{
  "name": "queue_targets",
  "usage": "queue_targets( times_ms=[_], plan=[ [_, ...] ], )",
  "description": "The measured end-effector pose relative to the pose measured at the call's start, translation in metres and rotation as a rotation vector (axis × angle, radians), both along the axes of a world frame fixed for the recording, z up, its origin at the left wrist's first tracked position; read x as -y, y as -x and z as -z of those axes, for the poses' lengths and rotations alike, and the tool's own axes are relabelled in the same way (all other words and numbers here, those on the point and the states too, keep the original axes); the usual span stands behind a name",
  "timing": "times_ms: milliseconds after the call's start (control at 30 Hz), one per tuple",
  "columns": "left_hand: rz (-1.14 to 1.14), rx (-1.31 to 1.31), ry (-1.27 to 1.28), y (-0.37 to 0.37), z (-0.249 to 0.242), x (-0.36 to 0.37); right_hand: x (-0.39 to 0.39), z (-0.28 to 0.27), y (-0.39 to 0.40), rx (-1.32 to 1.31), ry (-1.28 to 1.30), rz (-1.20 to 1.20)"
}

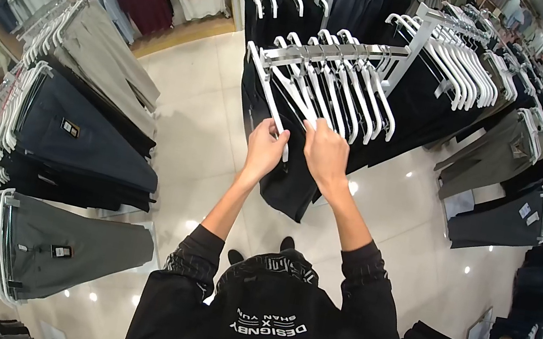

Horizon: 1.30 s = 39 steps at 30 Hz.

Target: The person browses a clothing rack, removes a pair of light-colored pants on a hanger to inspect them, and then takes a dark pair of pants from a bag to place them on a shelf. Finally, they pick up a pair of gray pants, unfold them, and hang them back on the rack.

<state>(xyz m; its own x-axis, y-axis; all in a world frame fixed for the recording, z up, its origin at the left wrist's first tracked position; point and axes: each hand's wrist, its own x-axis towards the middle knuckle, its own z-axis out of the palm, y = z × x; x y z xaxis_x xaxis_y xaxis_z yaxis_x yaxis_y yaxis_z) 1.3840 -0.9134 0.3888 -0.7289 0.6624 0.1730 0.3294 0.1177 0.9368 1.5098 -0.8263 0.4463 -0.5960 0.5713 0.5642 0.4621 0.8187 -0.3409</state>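
Observation:
My left hand (265, 148) is closed on the lower end of the outermost white hanger (269, 89), thumb against its side. Black trousers (288, 190) hang beneath it, below both hands. Just to the right, my right hand (327, 152) is closed, knuckles up, at the end of another white hanger (298, 93); its fingertips are partly hidden. Both hangers hook over a metal rail (339, 52), along which several more white hangers hang close together. A gap separates the two held hangers.
To the left, racks carry grey trousers (73, 243), navy trousers (89, 130) and beige trousers (103, 53). More trousers (498, 220) hang at the right. A metal post (416, 50) supports the rail. Pale tiled floor (201, 113) runs between the racks.

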Motion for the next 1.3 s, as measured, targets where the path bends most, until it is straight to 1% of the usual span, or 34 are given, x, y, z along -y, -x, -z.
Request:
queue_targets(
  times_ms=[33,133,167,267,300,433,467,533,567,600,633,667,700,733,833,867,933,967,1033,1100,1133,1167,1200,1267,1300],
  plan=[
    [0.008,-0.040,0.008,0.004,0.008,-0.002,-0.003,0.006,0.011,-0.018,-0.007,0.006],
    [0.050,0.001,-0.049,0.005,0.012,0.002,-0.007,0.033,0.035,-0.048,-0.018,0.039],
    [0.110,-0.007,-0.045,0.007,0.008,0.007,-0.007,0.039,0.038,-0.042,-0.015,0.057],
    [0.088,0.068,-0.119,-0.005,0.001,0.027,-0.002,0.051,0.041,-0.017,-0.010,0.078],
    [0.083,0.040,-0.113,-0.004,0.010,0.032,-0.002,0.054,0.041,-0.014,-0.027,0.077],
    [0.092,0.006,-0.252,0.006,0.033,0.040,0.004,0.055,0.048,0.025,-0.029,0.095],
    [0.116,0.089,-0.224,0.006,0.027,0.037,0.007,0.054,0.051,0.048,-0.015,0.102],
    [0.179,0.038,-0.125,0.009,0.007,0.037,0.013,0.049,0.053,0.061,0.056,0.106],
    [0.235,0.038,-0.078,0.013,0.006,0.038,0.015,0.048,0.051,0.039,0.034,0.117],
    [0.272,-0.056,-0.108,0.017,0.011,0.041,0.018,0.047,0.048,0.016,0.013,0.127],
    [0.297,-0.078,-0.100,0.022,0.018,0.051,0.022,0.046,0.044,-0.090,-0.063,0.114],
    [0.322,-0.099,-0.090,0.025,0.017,0.067,0.035,0.036,0.039,-0.160,-0.006,0.140],
    [0.325,-0.097,-0.032,0.032,0.015,0.087,0.043,0.031,0.033,-0.211,-0.052,0.149],
    [0.304,-0.072,-0.034,0.039,0.029,0.102,0.054,0.027,0.026,-0.260,-0.096,0.163],
    [0.253,0.079,0.041,0.064,0.087,0.143,0.109,0.012,0.007,-0.283,0.048,0.195],
    [0.234,0.126,0.082,0.074,0.106,0.154,0.127,0.017,0.003,-0.244,0.242,0.177],
    [0.292,0.010,0.289,0.098,0.144,0.170,0.160,0.035,0.006,-0.124,0.652,0.097],
    [0.344,0.004,0.329,0.109,0.152,0.176,0.171,0.049,0.014,-0.042,0.871,0.035],
    [0.444,-0.016,0.411,0.130,0.163,0.182,0.179,0.086,0.039,0.312,0.870,-0.211],
    [0.498,0.072,0.452,0.153,0.171,0.182,0.180,0.130,0.070,0.596,0.676,-0.408],
    [0.524,0.113,0.476,0.165,0.174,0.183,0.178,0.151,0.092,0.677,0.687,-0.418],
    [0.493,0.104,0.459,0.177,0.180,0.187,0.176,0.173,0.114,0.756,0.702,-0.427],
    [0.460,0.212,0.476,0.192,0.190,0.189,0.172,0.199,0.138,0.794,0.701,-0.436],
    [0.370,0.425,0.511,0.227,0.224,0.197,0.158,0.253,0.184,0.871,0.691,-0.469],
    [0.259,0.470,0.444,0.243,0.249,0.207,0.146,0.277,0.207,0.901,0.737,-0.463]
  ],
)
